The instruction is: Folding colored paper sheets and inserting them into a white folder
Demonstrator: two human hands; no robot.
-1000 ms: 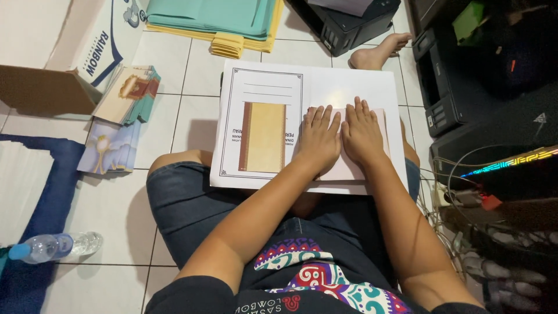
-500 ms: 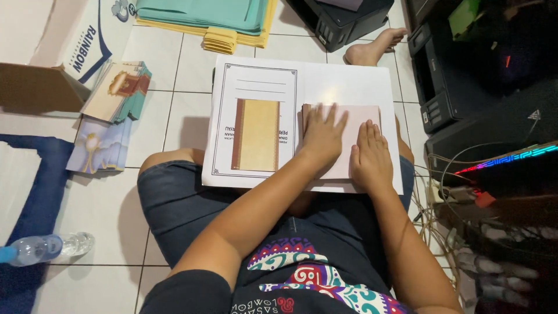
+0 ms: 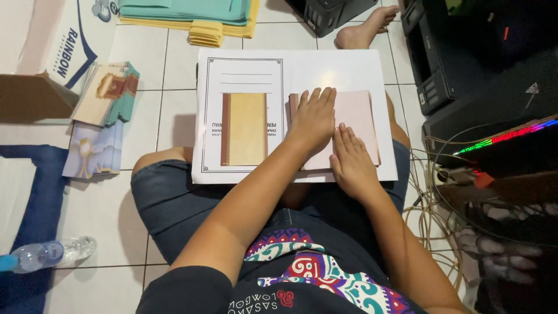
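A large white sheet (image 3: 349, 70) with a printed border lies across my lap. On its left half rests a tan booklet with a brown spine (image 3: 244, 129). On its right half lies a pale pink card (image 3: 357, 113). My left hand (image 3: 314, 119) presses flat on the pink card's left part, fingers together and pointing away from me. My right hand (image 3: 350, 164) lies flat on the card's lower edge, just behind the left hand.
Stacks of printed booklets (image 3: 107, 93) and a cardboard box (image 3: 29, 96) sit on the tiled floor at left. Teal and yellow folders (image 3: 192, 14) lie ahead. A water bottle (image 3: 49, 254) lies at lower left. Black equipment (image 3: 465, 52) and tangled cables (image 3: 433, 203) fill the right.
My right hand has slid back toward me along the pink card while my left hand stays pressed further up. The view has shifted slightly.
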